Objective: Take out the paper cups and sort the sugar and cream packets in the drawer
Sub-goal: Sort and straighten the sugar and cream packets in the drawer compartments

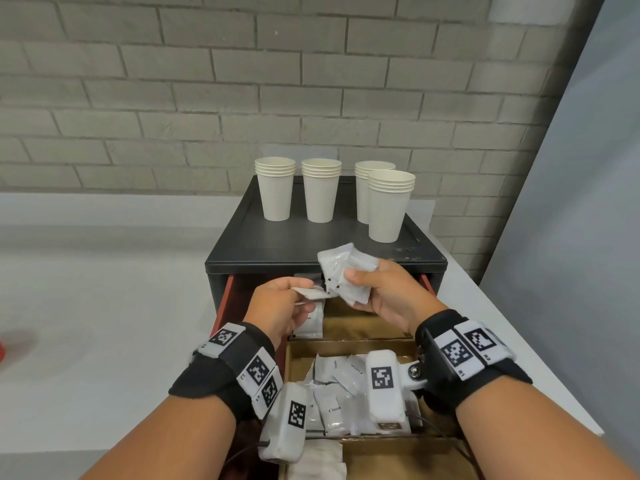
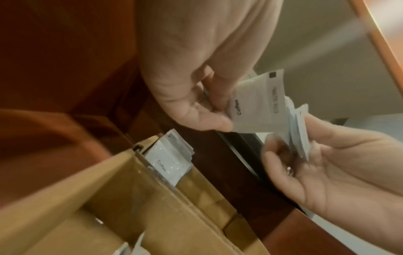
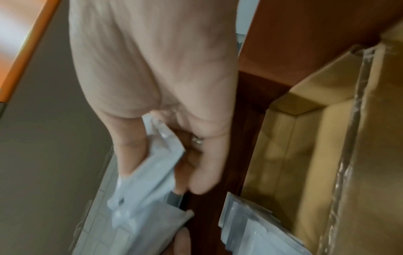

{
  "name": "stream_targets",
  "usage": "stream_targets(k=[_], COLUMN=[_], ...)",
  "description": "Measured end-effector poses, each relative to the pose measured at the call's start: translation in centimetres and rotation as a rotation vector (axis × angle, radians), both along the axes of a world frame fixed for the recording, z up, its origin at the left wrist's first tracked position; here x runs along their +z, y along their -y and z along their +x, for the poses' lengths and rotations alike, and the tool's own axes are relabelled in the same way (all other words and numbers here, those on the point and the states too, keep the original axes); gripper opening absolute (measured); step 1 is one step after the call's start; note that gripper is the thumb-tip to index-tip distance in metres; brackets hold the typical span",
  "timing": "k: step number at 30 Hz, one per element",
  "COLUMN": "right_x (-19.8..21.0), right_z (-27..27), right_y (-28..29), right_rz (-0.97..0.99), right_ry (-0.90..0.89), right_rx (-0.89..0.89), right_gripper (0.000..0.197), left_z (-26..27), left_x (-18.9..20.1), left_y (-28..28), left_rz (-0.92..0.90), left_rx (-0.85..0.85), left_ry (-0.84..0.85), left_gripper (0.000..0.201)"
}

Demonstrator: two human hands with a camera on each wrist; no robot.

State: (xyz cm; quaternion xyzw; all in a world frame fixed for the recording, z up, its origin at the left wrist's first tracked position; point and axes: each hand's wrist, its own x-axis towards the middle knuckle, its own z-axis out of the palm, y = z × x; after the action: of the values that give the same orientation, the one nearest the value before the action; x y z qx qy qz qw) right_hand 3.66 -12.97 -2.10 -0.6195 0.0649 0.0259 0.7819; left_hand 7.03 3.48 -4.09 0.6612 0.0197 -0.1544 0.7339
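Right hand [image 1: 384,292] grips a loose packet bundle [image 1: 346,271]; left hand [image 1: 280,306] pinches one packet [image 2: 257,103], seemingly coffee — tug could spill them.

The wrist cameras [image 1: 384,388] hide many packets [image 1: 334,408] low in the head view. The drawer [image 1: 398,459] is cut off at the bottom edge. The right wrist view is blurry, so the packet words cannot be read.
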Motion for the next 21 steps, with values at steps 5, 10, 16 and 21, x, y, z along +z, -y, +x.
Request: stream_targets(k=[5,10,16,21], right_x=[-0.5,-0.7,-2.1,-2.5], right_z=[-0.1,0.0,0.2,0.3], right_y=[-1.2,-1.3,-2.6,-4.2], right_rz=[-0.149,-0.225,-0.656,-0.823], right_ry=[-0.15,-0.15,-0.091,-0.051], right_rx=[0.134,0.046,0.008,0.029], right_gripper=[0.02,0.03,0.048,0.067], left_z=[-0.3,-0.2,-0.1,0.2], left_x=[0.4,0.7,-0.3,-1.0], left_y=[0.1,0.0,0.5,0.8], left_rz=[-0.092,-0.254,-0.069,0.003], left_rx=[-0.08,-0.134,-0.285,-0.241], left_ry=[-0.006,-0.143,-0.146,-0.167], left_gripper=[0.027,0.025,0.044,0.051])
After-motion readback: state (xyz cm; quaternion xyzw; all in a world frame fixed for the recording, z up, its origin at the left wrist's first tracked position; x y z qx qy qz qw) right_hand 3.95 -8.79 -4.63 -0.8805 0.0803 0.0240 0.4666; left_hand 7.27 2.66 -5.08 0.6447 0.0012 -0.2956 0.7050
